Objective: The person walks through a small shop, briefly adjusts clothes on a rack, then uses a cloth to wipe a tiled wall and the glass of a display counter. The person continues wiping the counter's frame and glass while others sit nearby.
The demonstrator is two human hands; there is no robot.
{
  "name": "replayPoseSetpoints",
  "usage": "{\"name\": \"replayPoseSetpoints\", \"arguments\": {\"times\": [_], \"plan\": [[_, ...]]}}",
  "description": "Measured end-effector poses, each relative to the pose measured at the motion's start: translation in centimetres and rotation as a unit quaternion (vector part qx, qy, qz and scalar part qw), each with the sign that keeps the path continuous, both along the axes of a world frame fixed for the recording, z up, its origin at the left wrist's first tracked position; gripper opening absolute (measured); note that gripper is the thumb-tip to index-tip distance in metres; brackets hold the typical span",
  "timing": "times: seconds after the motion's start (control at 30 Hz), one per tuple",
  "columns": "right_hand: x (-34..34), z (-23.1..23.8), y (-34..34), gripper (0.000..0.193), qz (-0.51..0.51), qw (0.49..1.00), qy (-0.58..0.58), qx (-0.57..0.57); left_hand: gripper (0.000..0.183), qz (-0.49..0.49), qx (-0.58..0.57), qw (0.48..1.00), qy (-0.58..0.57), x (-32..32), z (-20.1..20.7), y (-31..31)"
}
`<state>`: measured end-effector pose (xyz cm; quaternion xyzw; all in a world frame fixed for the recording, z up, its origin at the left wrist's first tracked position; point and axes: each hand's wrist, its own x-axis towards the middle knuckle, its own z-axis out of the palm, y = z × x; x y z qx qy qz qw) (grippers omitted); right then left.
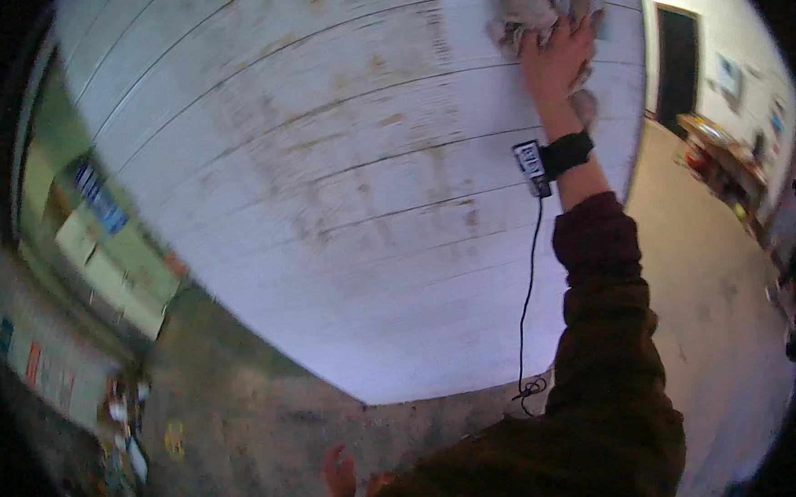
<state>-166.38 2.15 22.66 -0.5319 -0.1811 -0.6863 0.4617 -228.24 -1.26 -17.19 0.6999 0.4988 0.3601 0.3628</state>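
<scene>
My right hand [555, 62] reaches up and presses a crumpled greyish rag [527, 9] against a large white planked panel [349, 154]. Its fingers are closed over the cloth, near the panel's upper right edge. Brown stains and worn patches mark the panel's middle planks. Around my right wrist is a black strap [568, 155] with a small labelled device [531, 164], from which a thin black cable [530, 284] hangs. Low in the view, my left hand [340, 475] shows only in part, its fingers apart and nothing seen in them; it is away from the panel.
A dark doorway [678, 70] and a wooden workbench [723, 145] with items on it stand to the right. On the left are a pale cabinet [109, 272] and a blue sign [100, 196]. Clutter [123, 423] lies on the concrete floor [225, 393] at lower left.
</scene>
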Motion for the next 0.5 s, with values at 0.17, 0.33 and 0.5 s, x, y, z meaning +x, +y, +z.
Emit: {"name": "replayPoseSetpoints", "arguments": {"times": [0.17, 0.33, 0.5], "plan": [[-11.9, 7.4, 8.2, 0.057, 0.078, 0.988, -0.089, -0.095, 0.03, 0.117, -0.092, 0.989, 0.005, -0.7, 1.4, -3.7], [-23.6, 10.2, 15.8, 0.057, 0.118, 0.963, -0.208, -0.124, 0.03, 0.202, -0.138, 0.969, -0.029, -1.7, 1.3, -7.1], [-30.8, 9.6, 23.6, 0.059, 0.286, 0.861, -0.355, -0.223, 0.029, 0.236, -0.101, 0.963, -0.078, -3.5, -1.4, -11.5]]}}
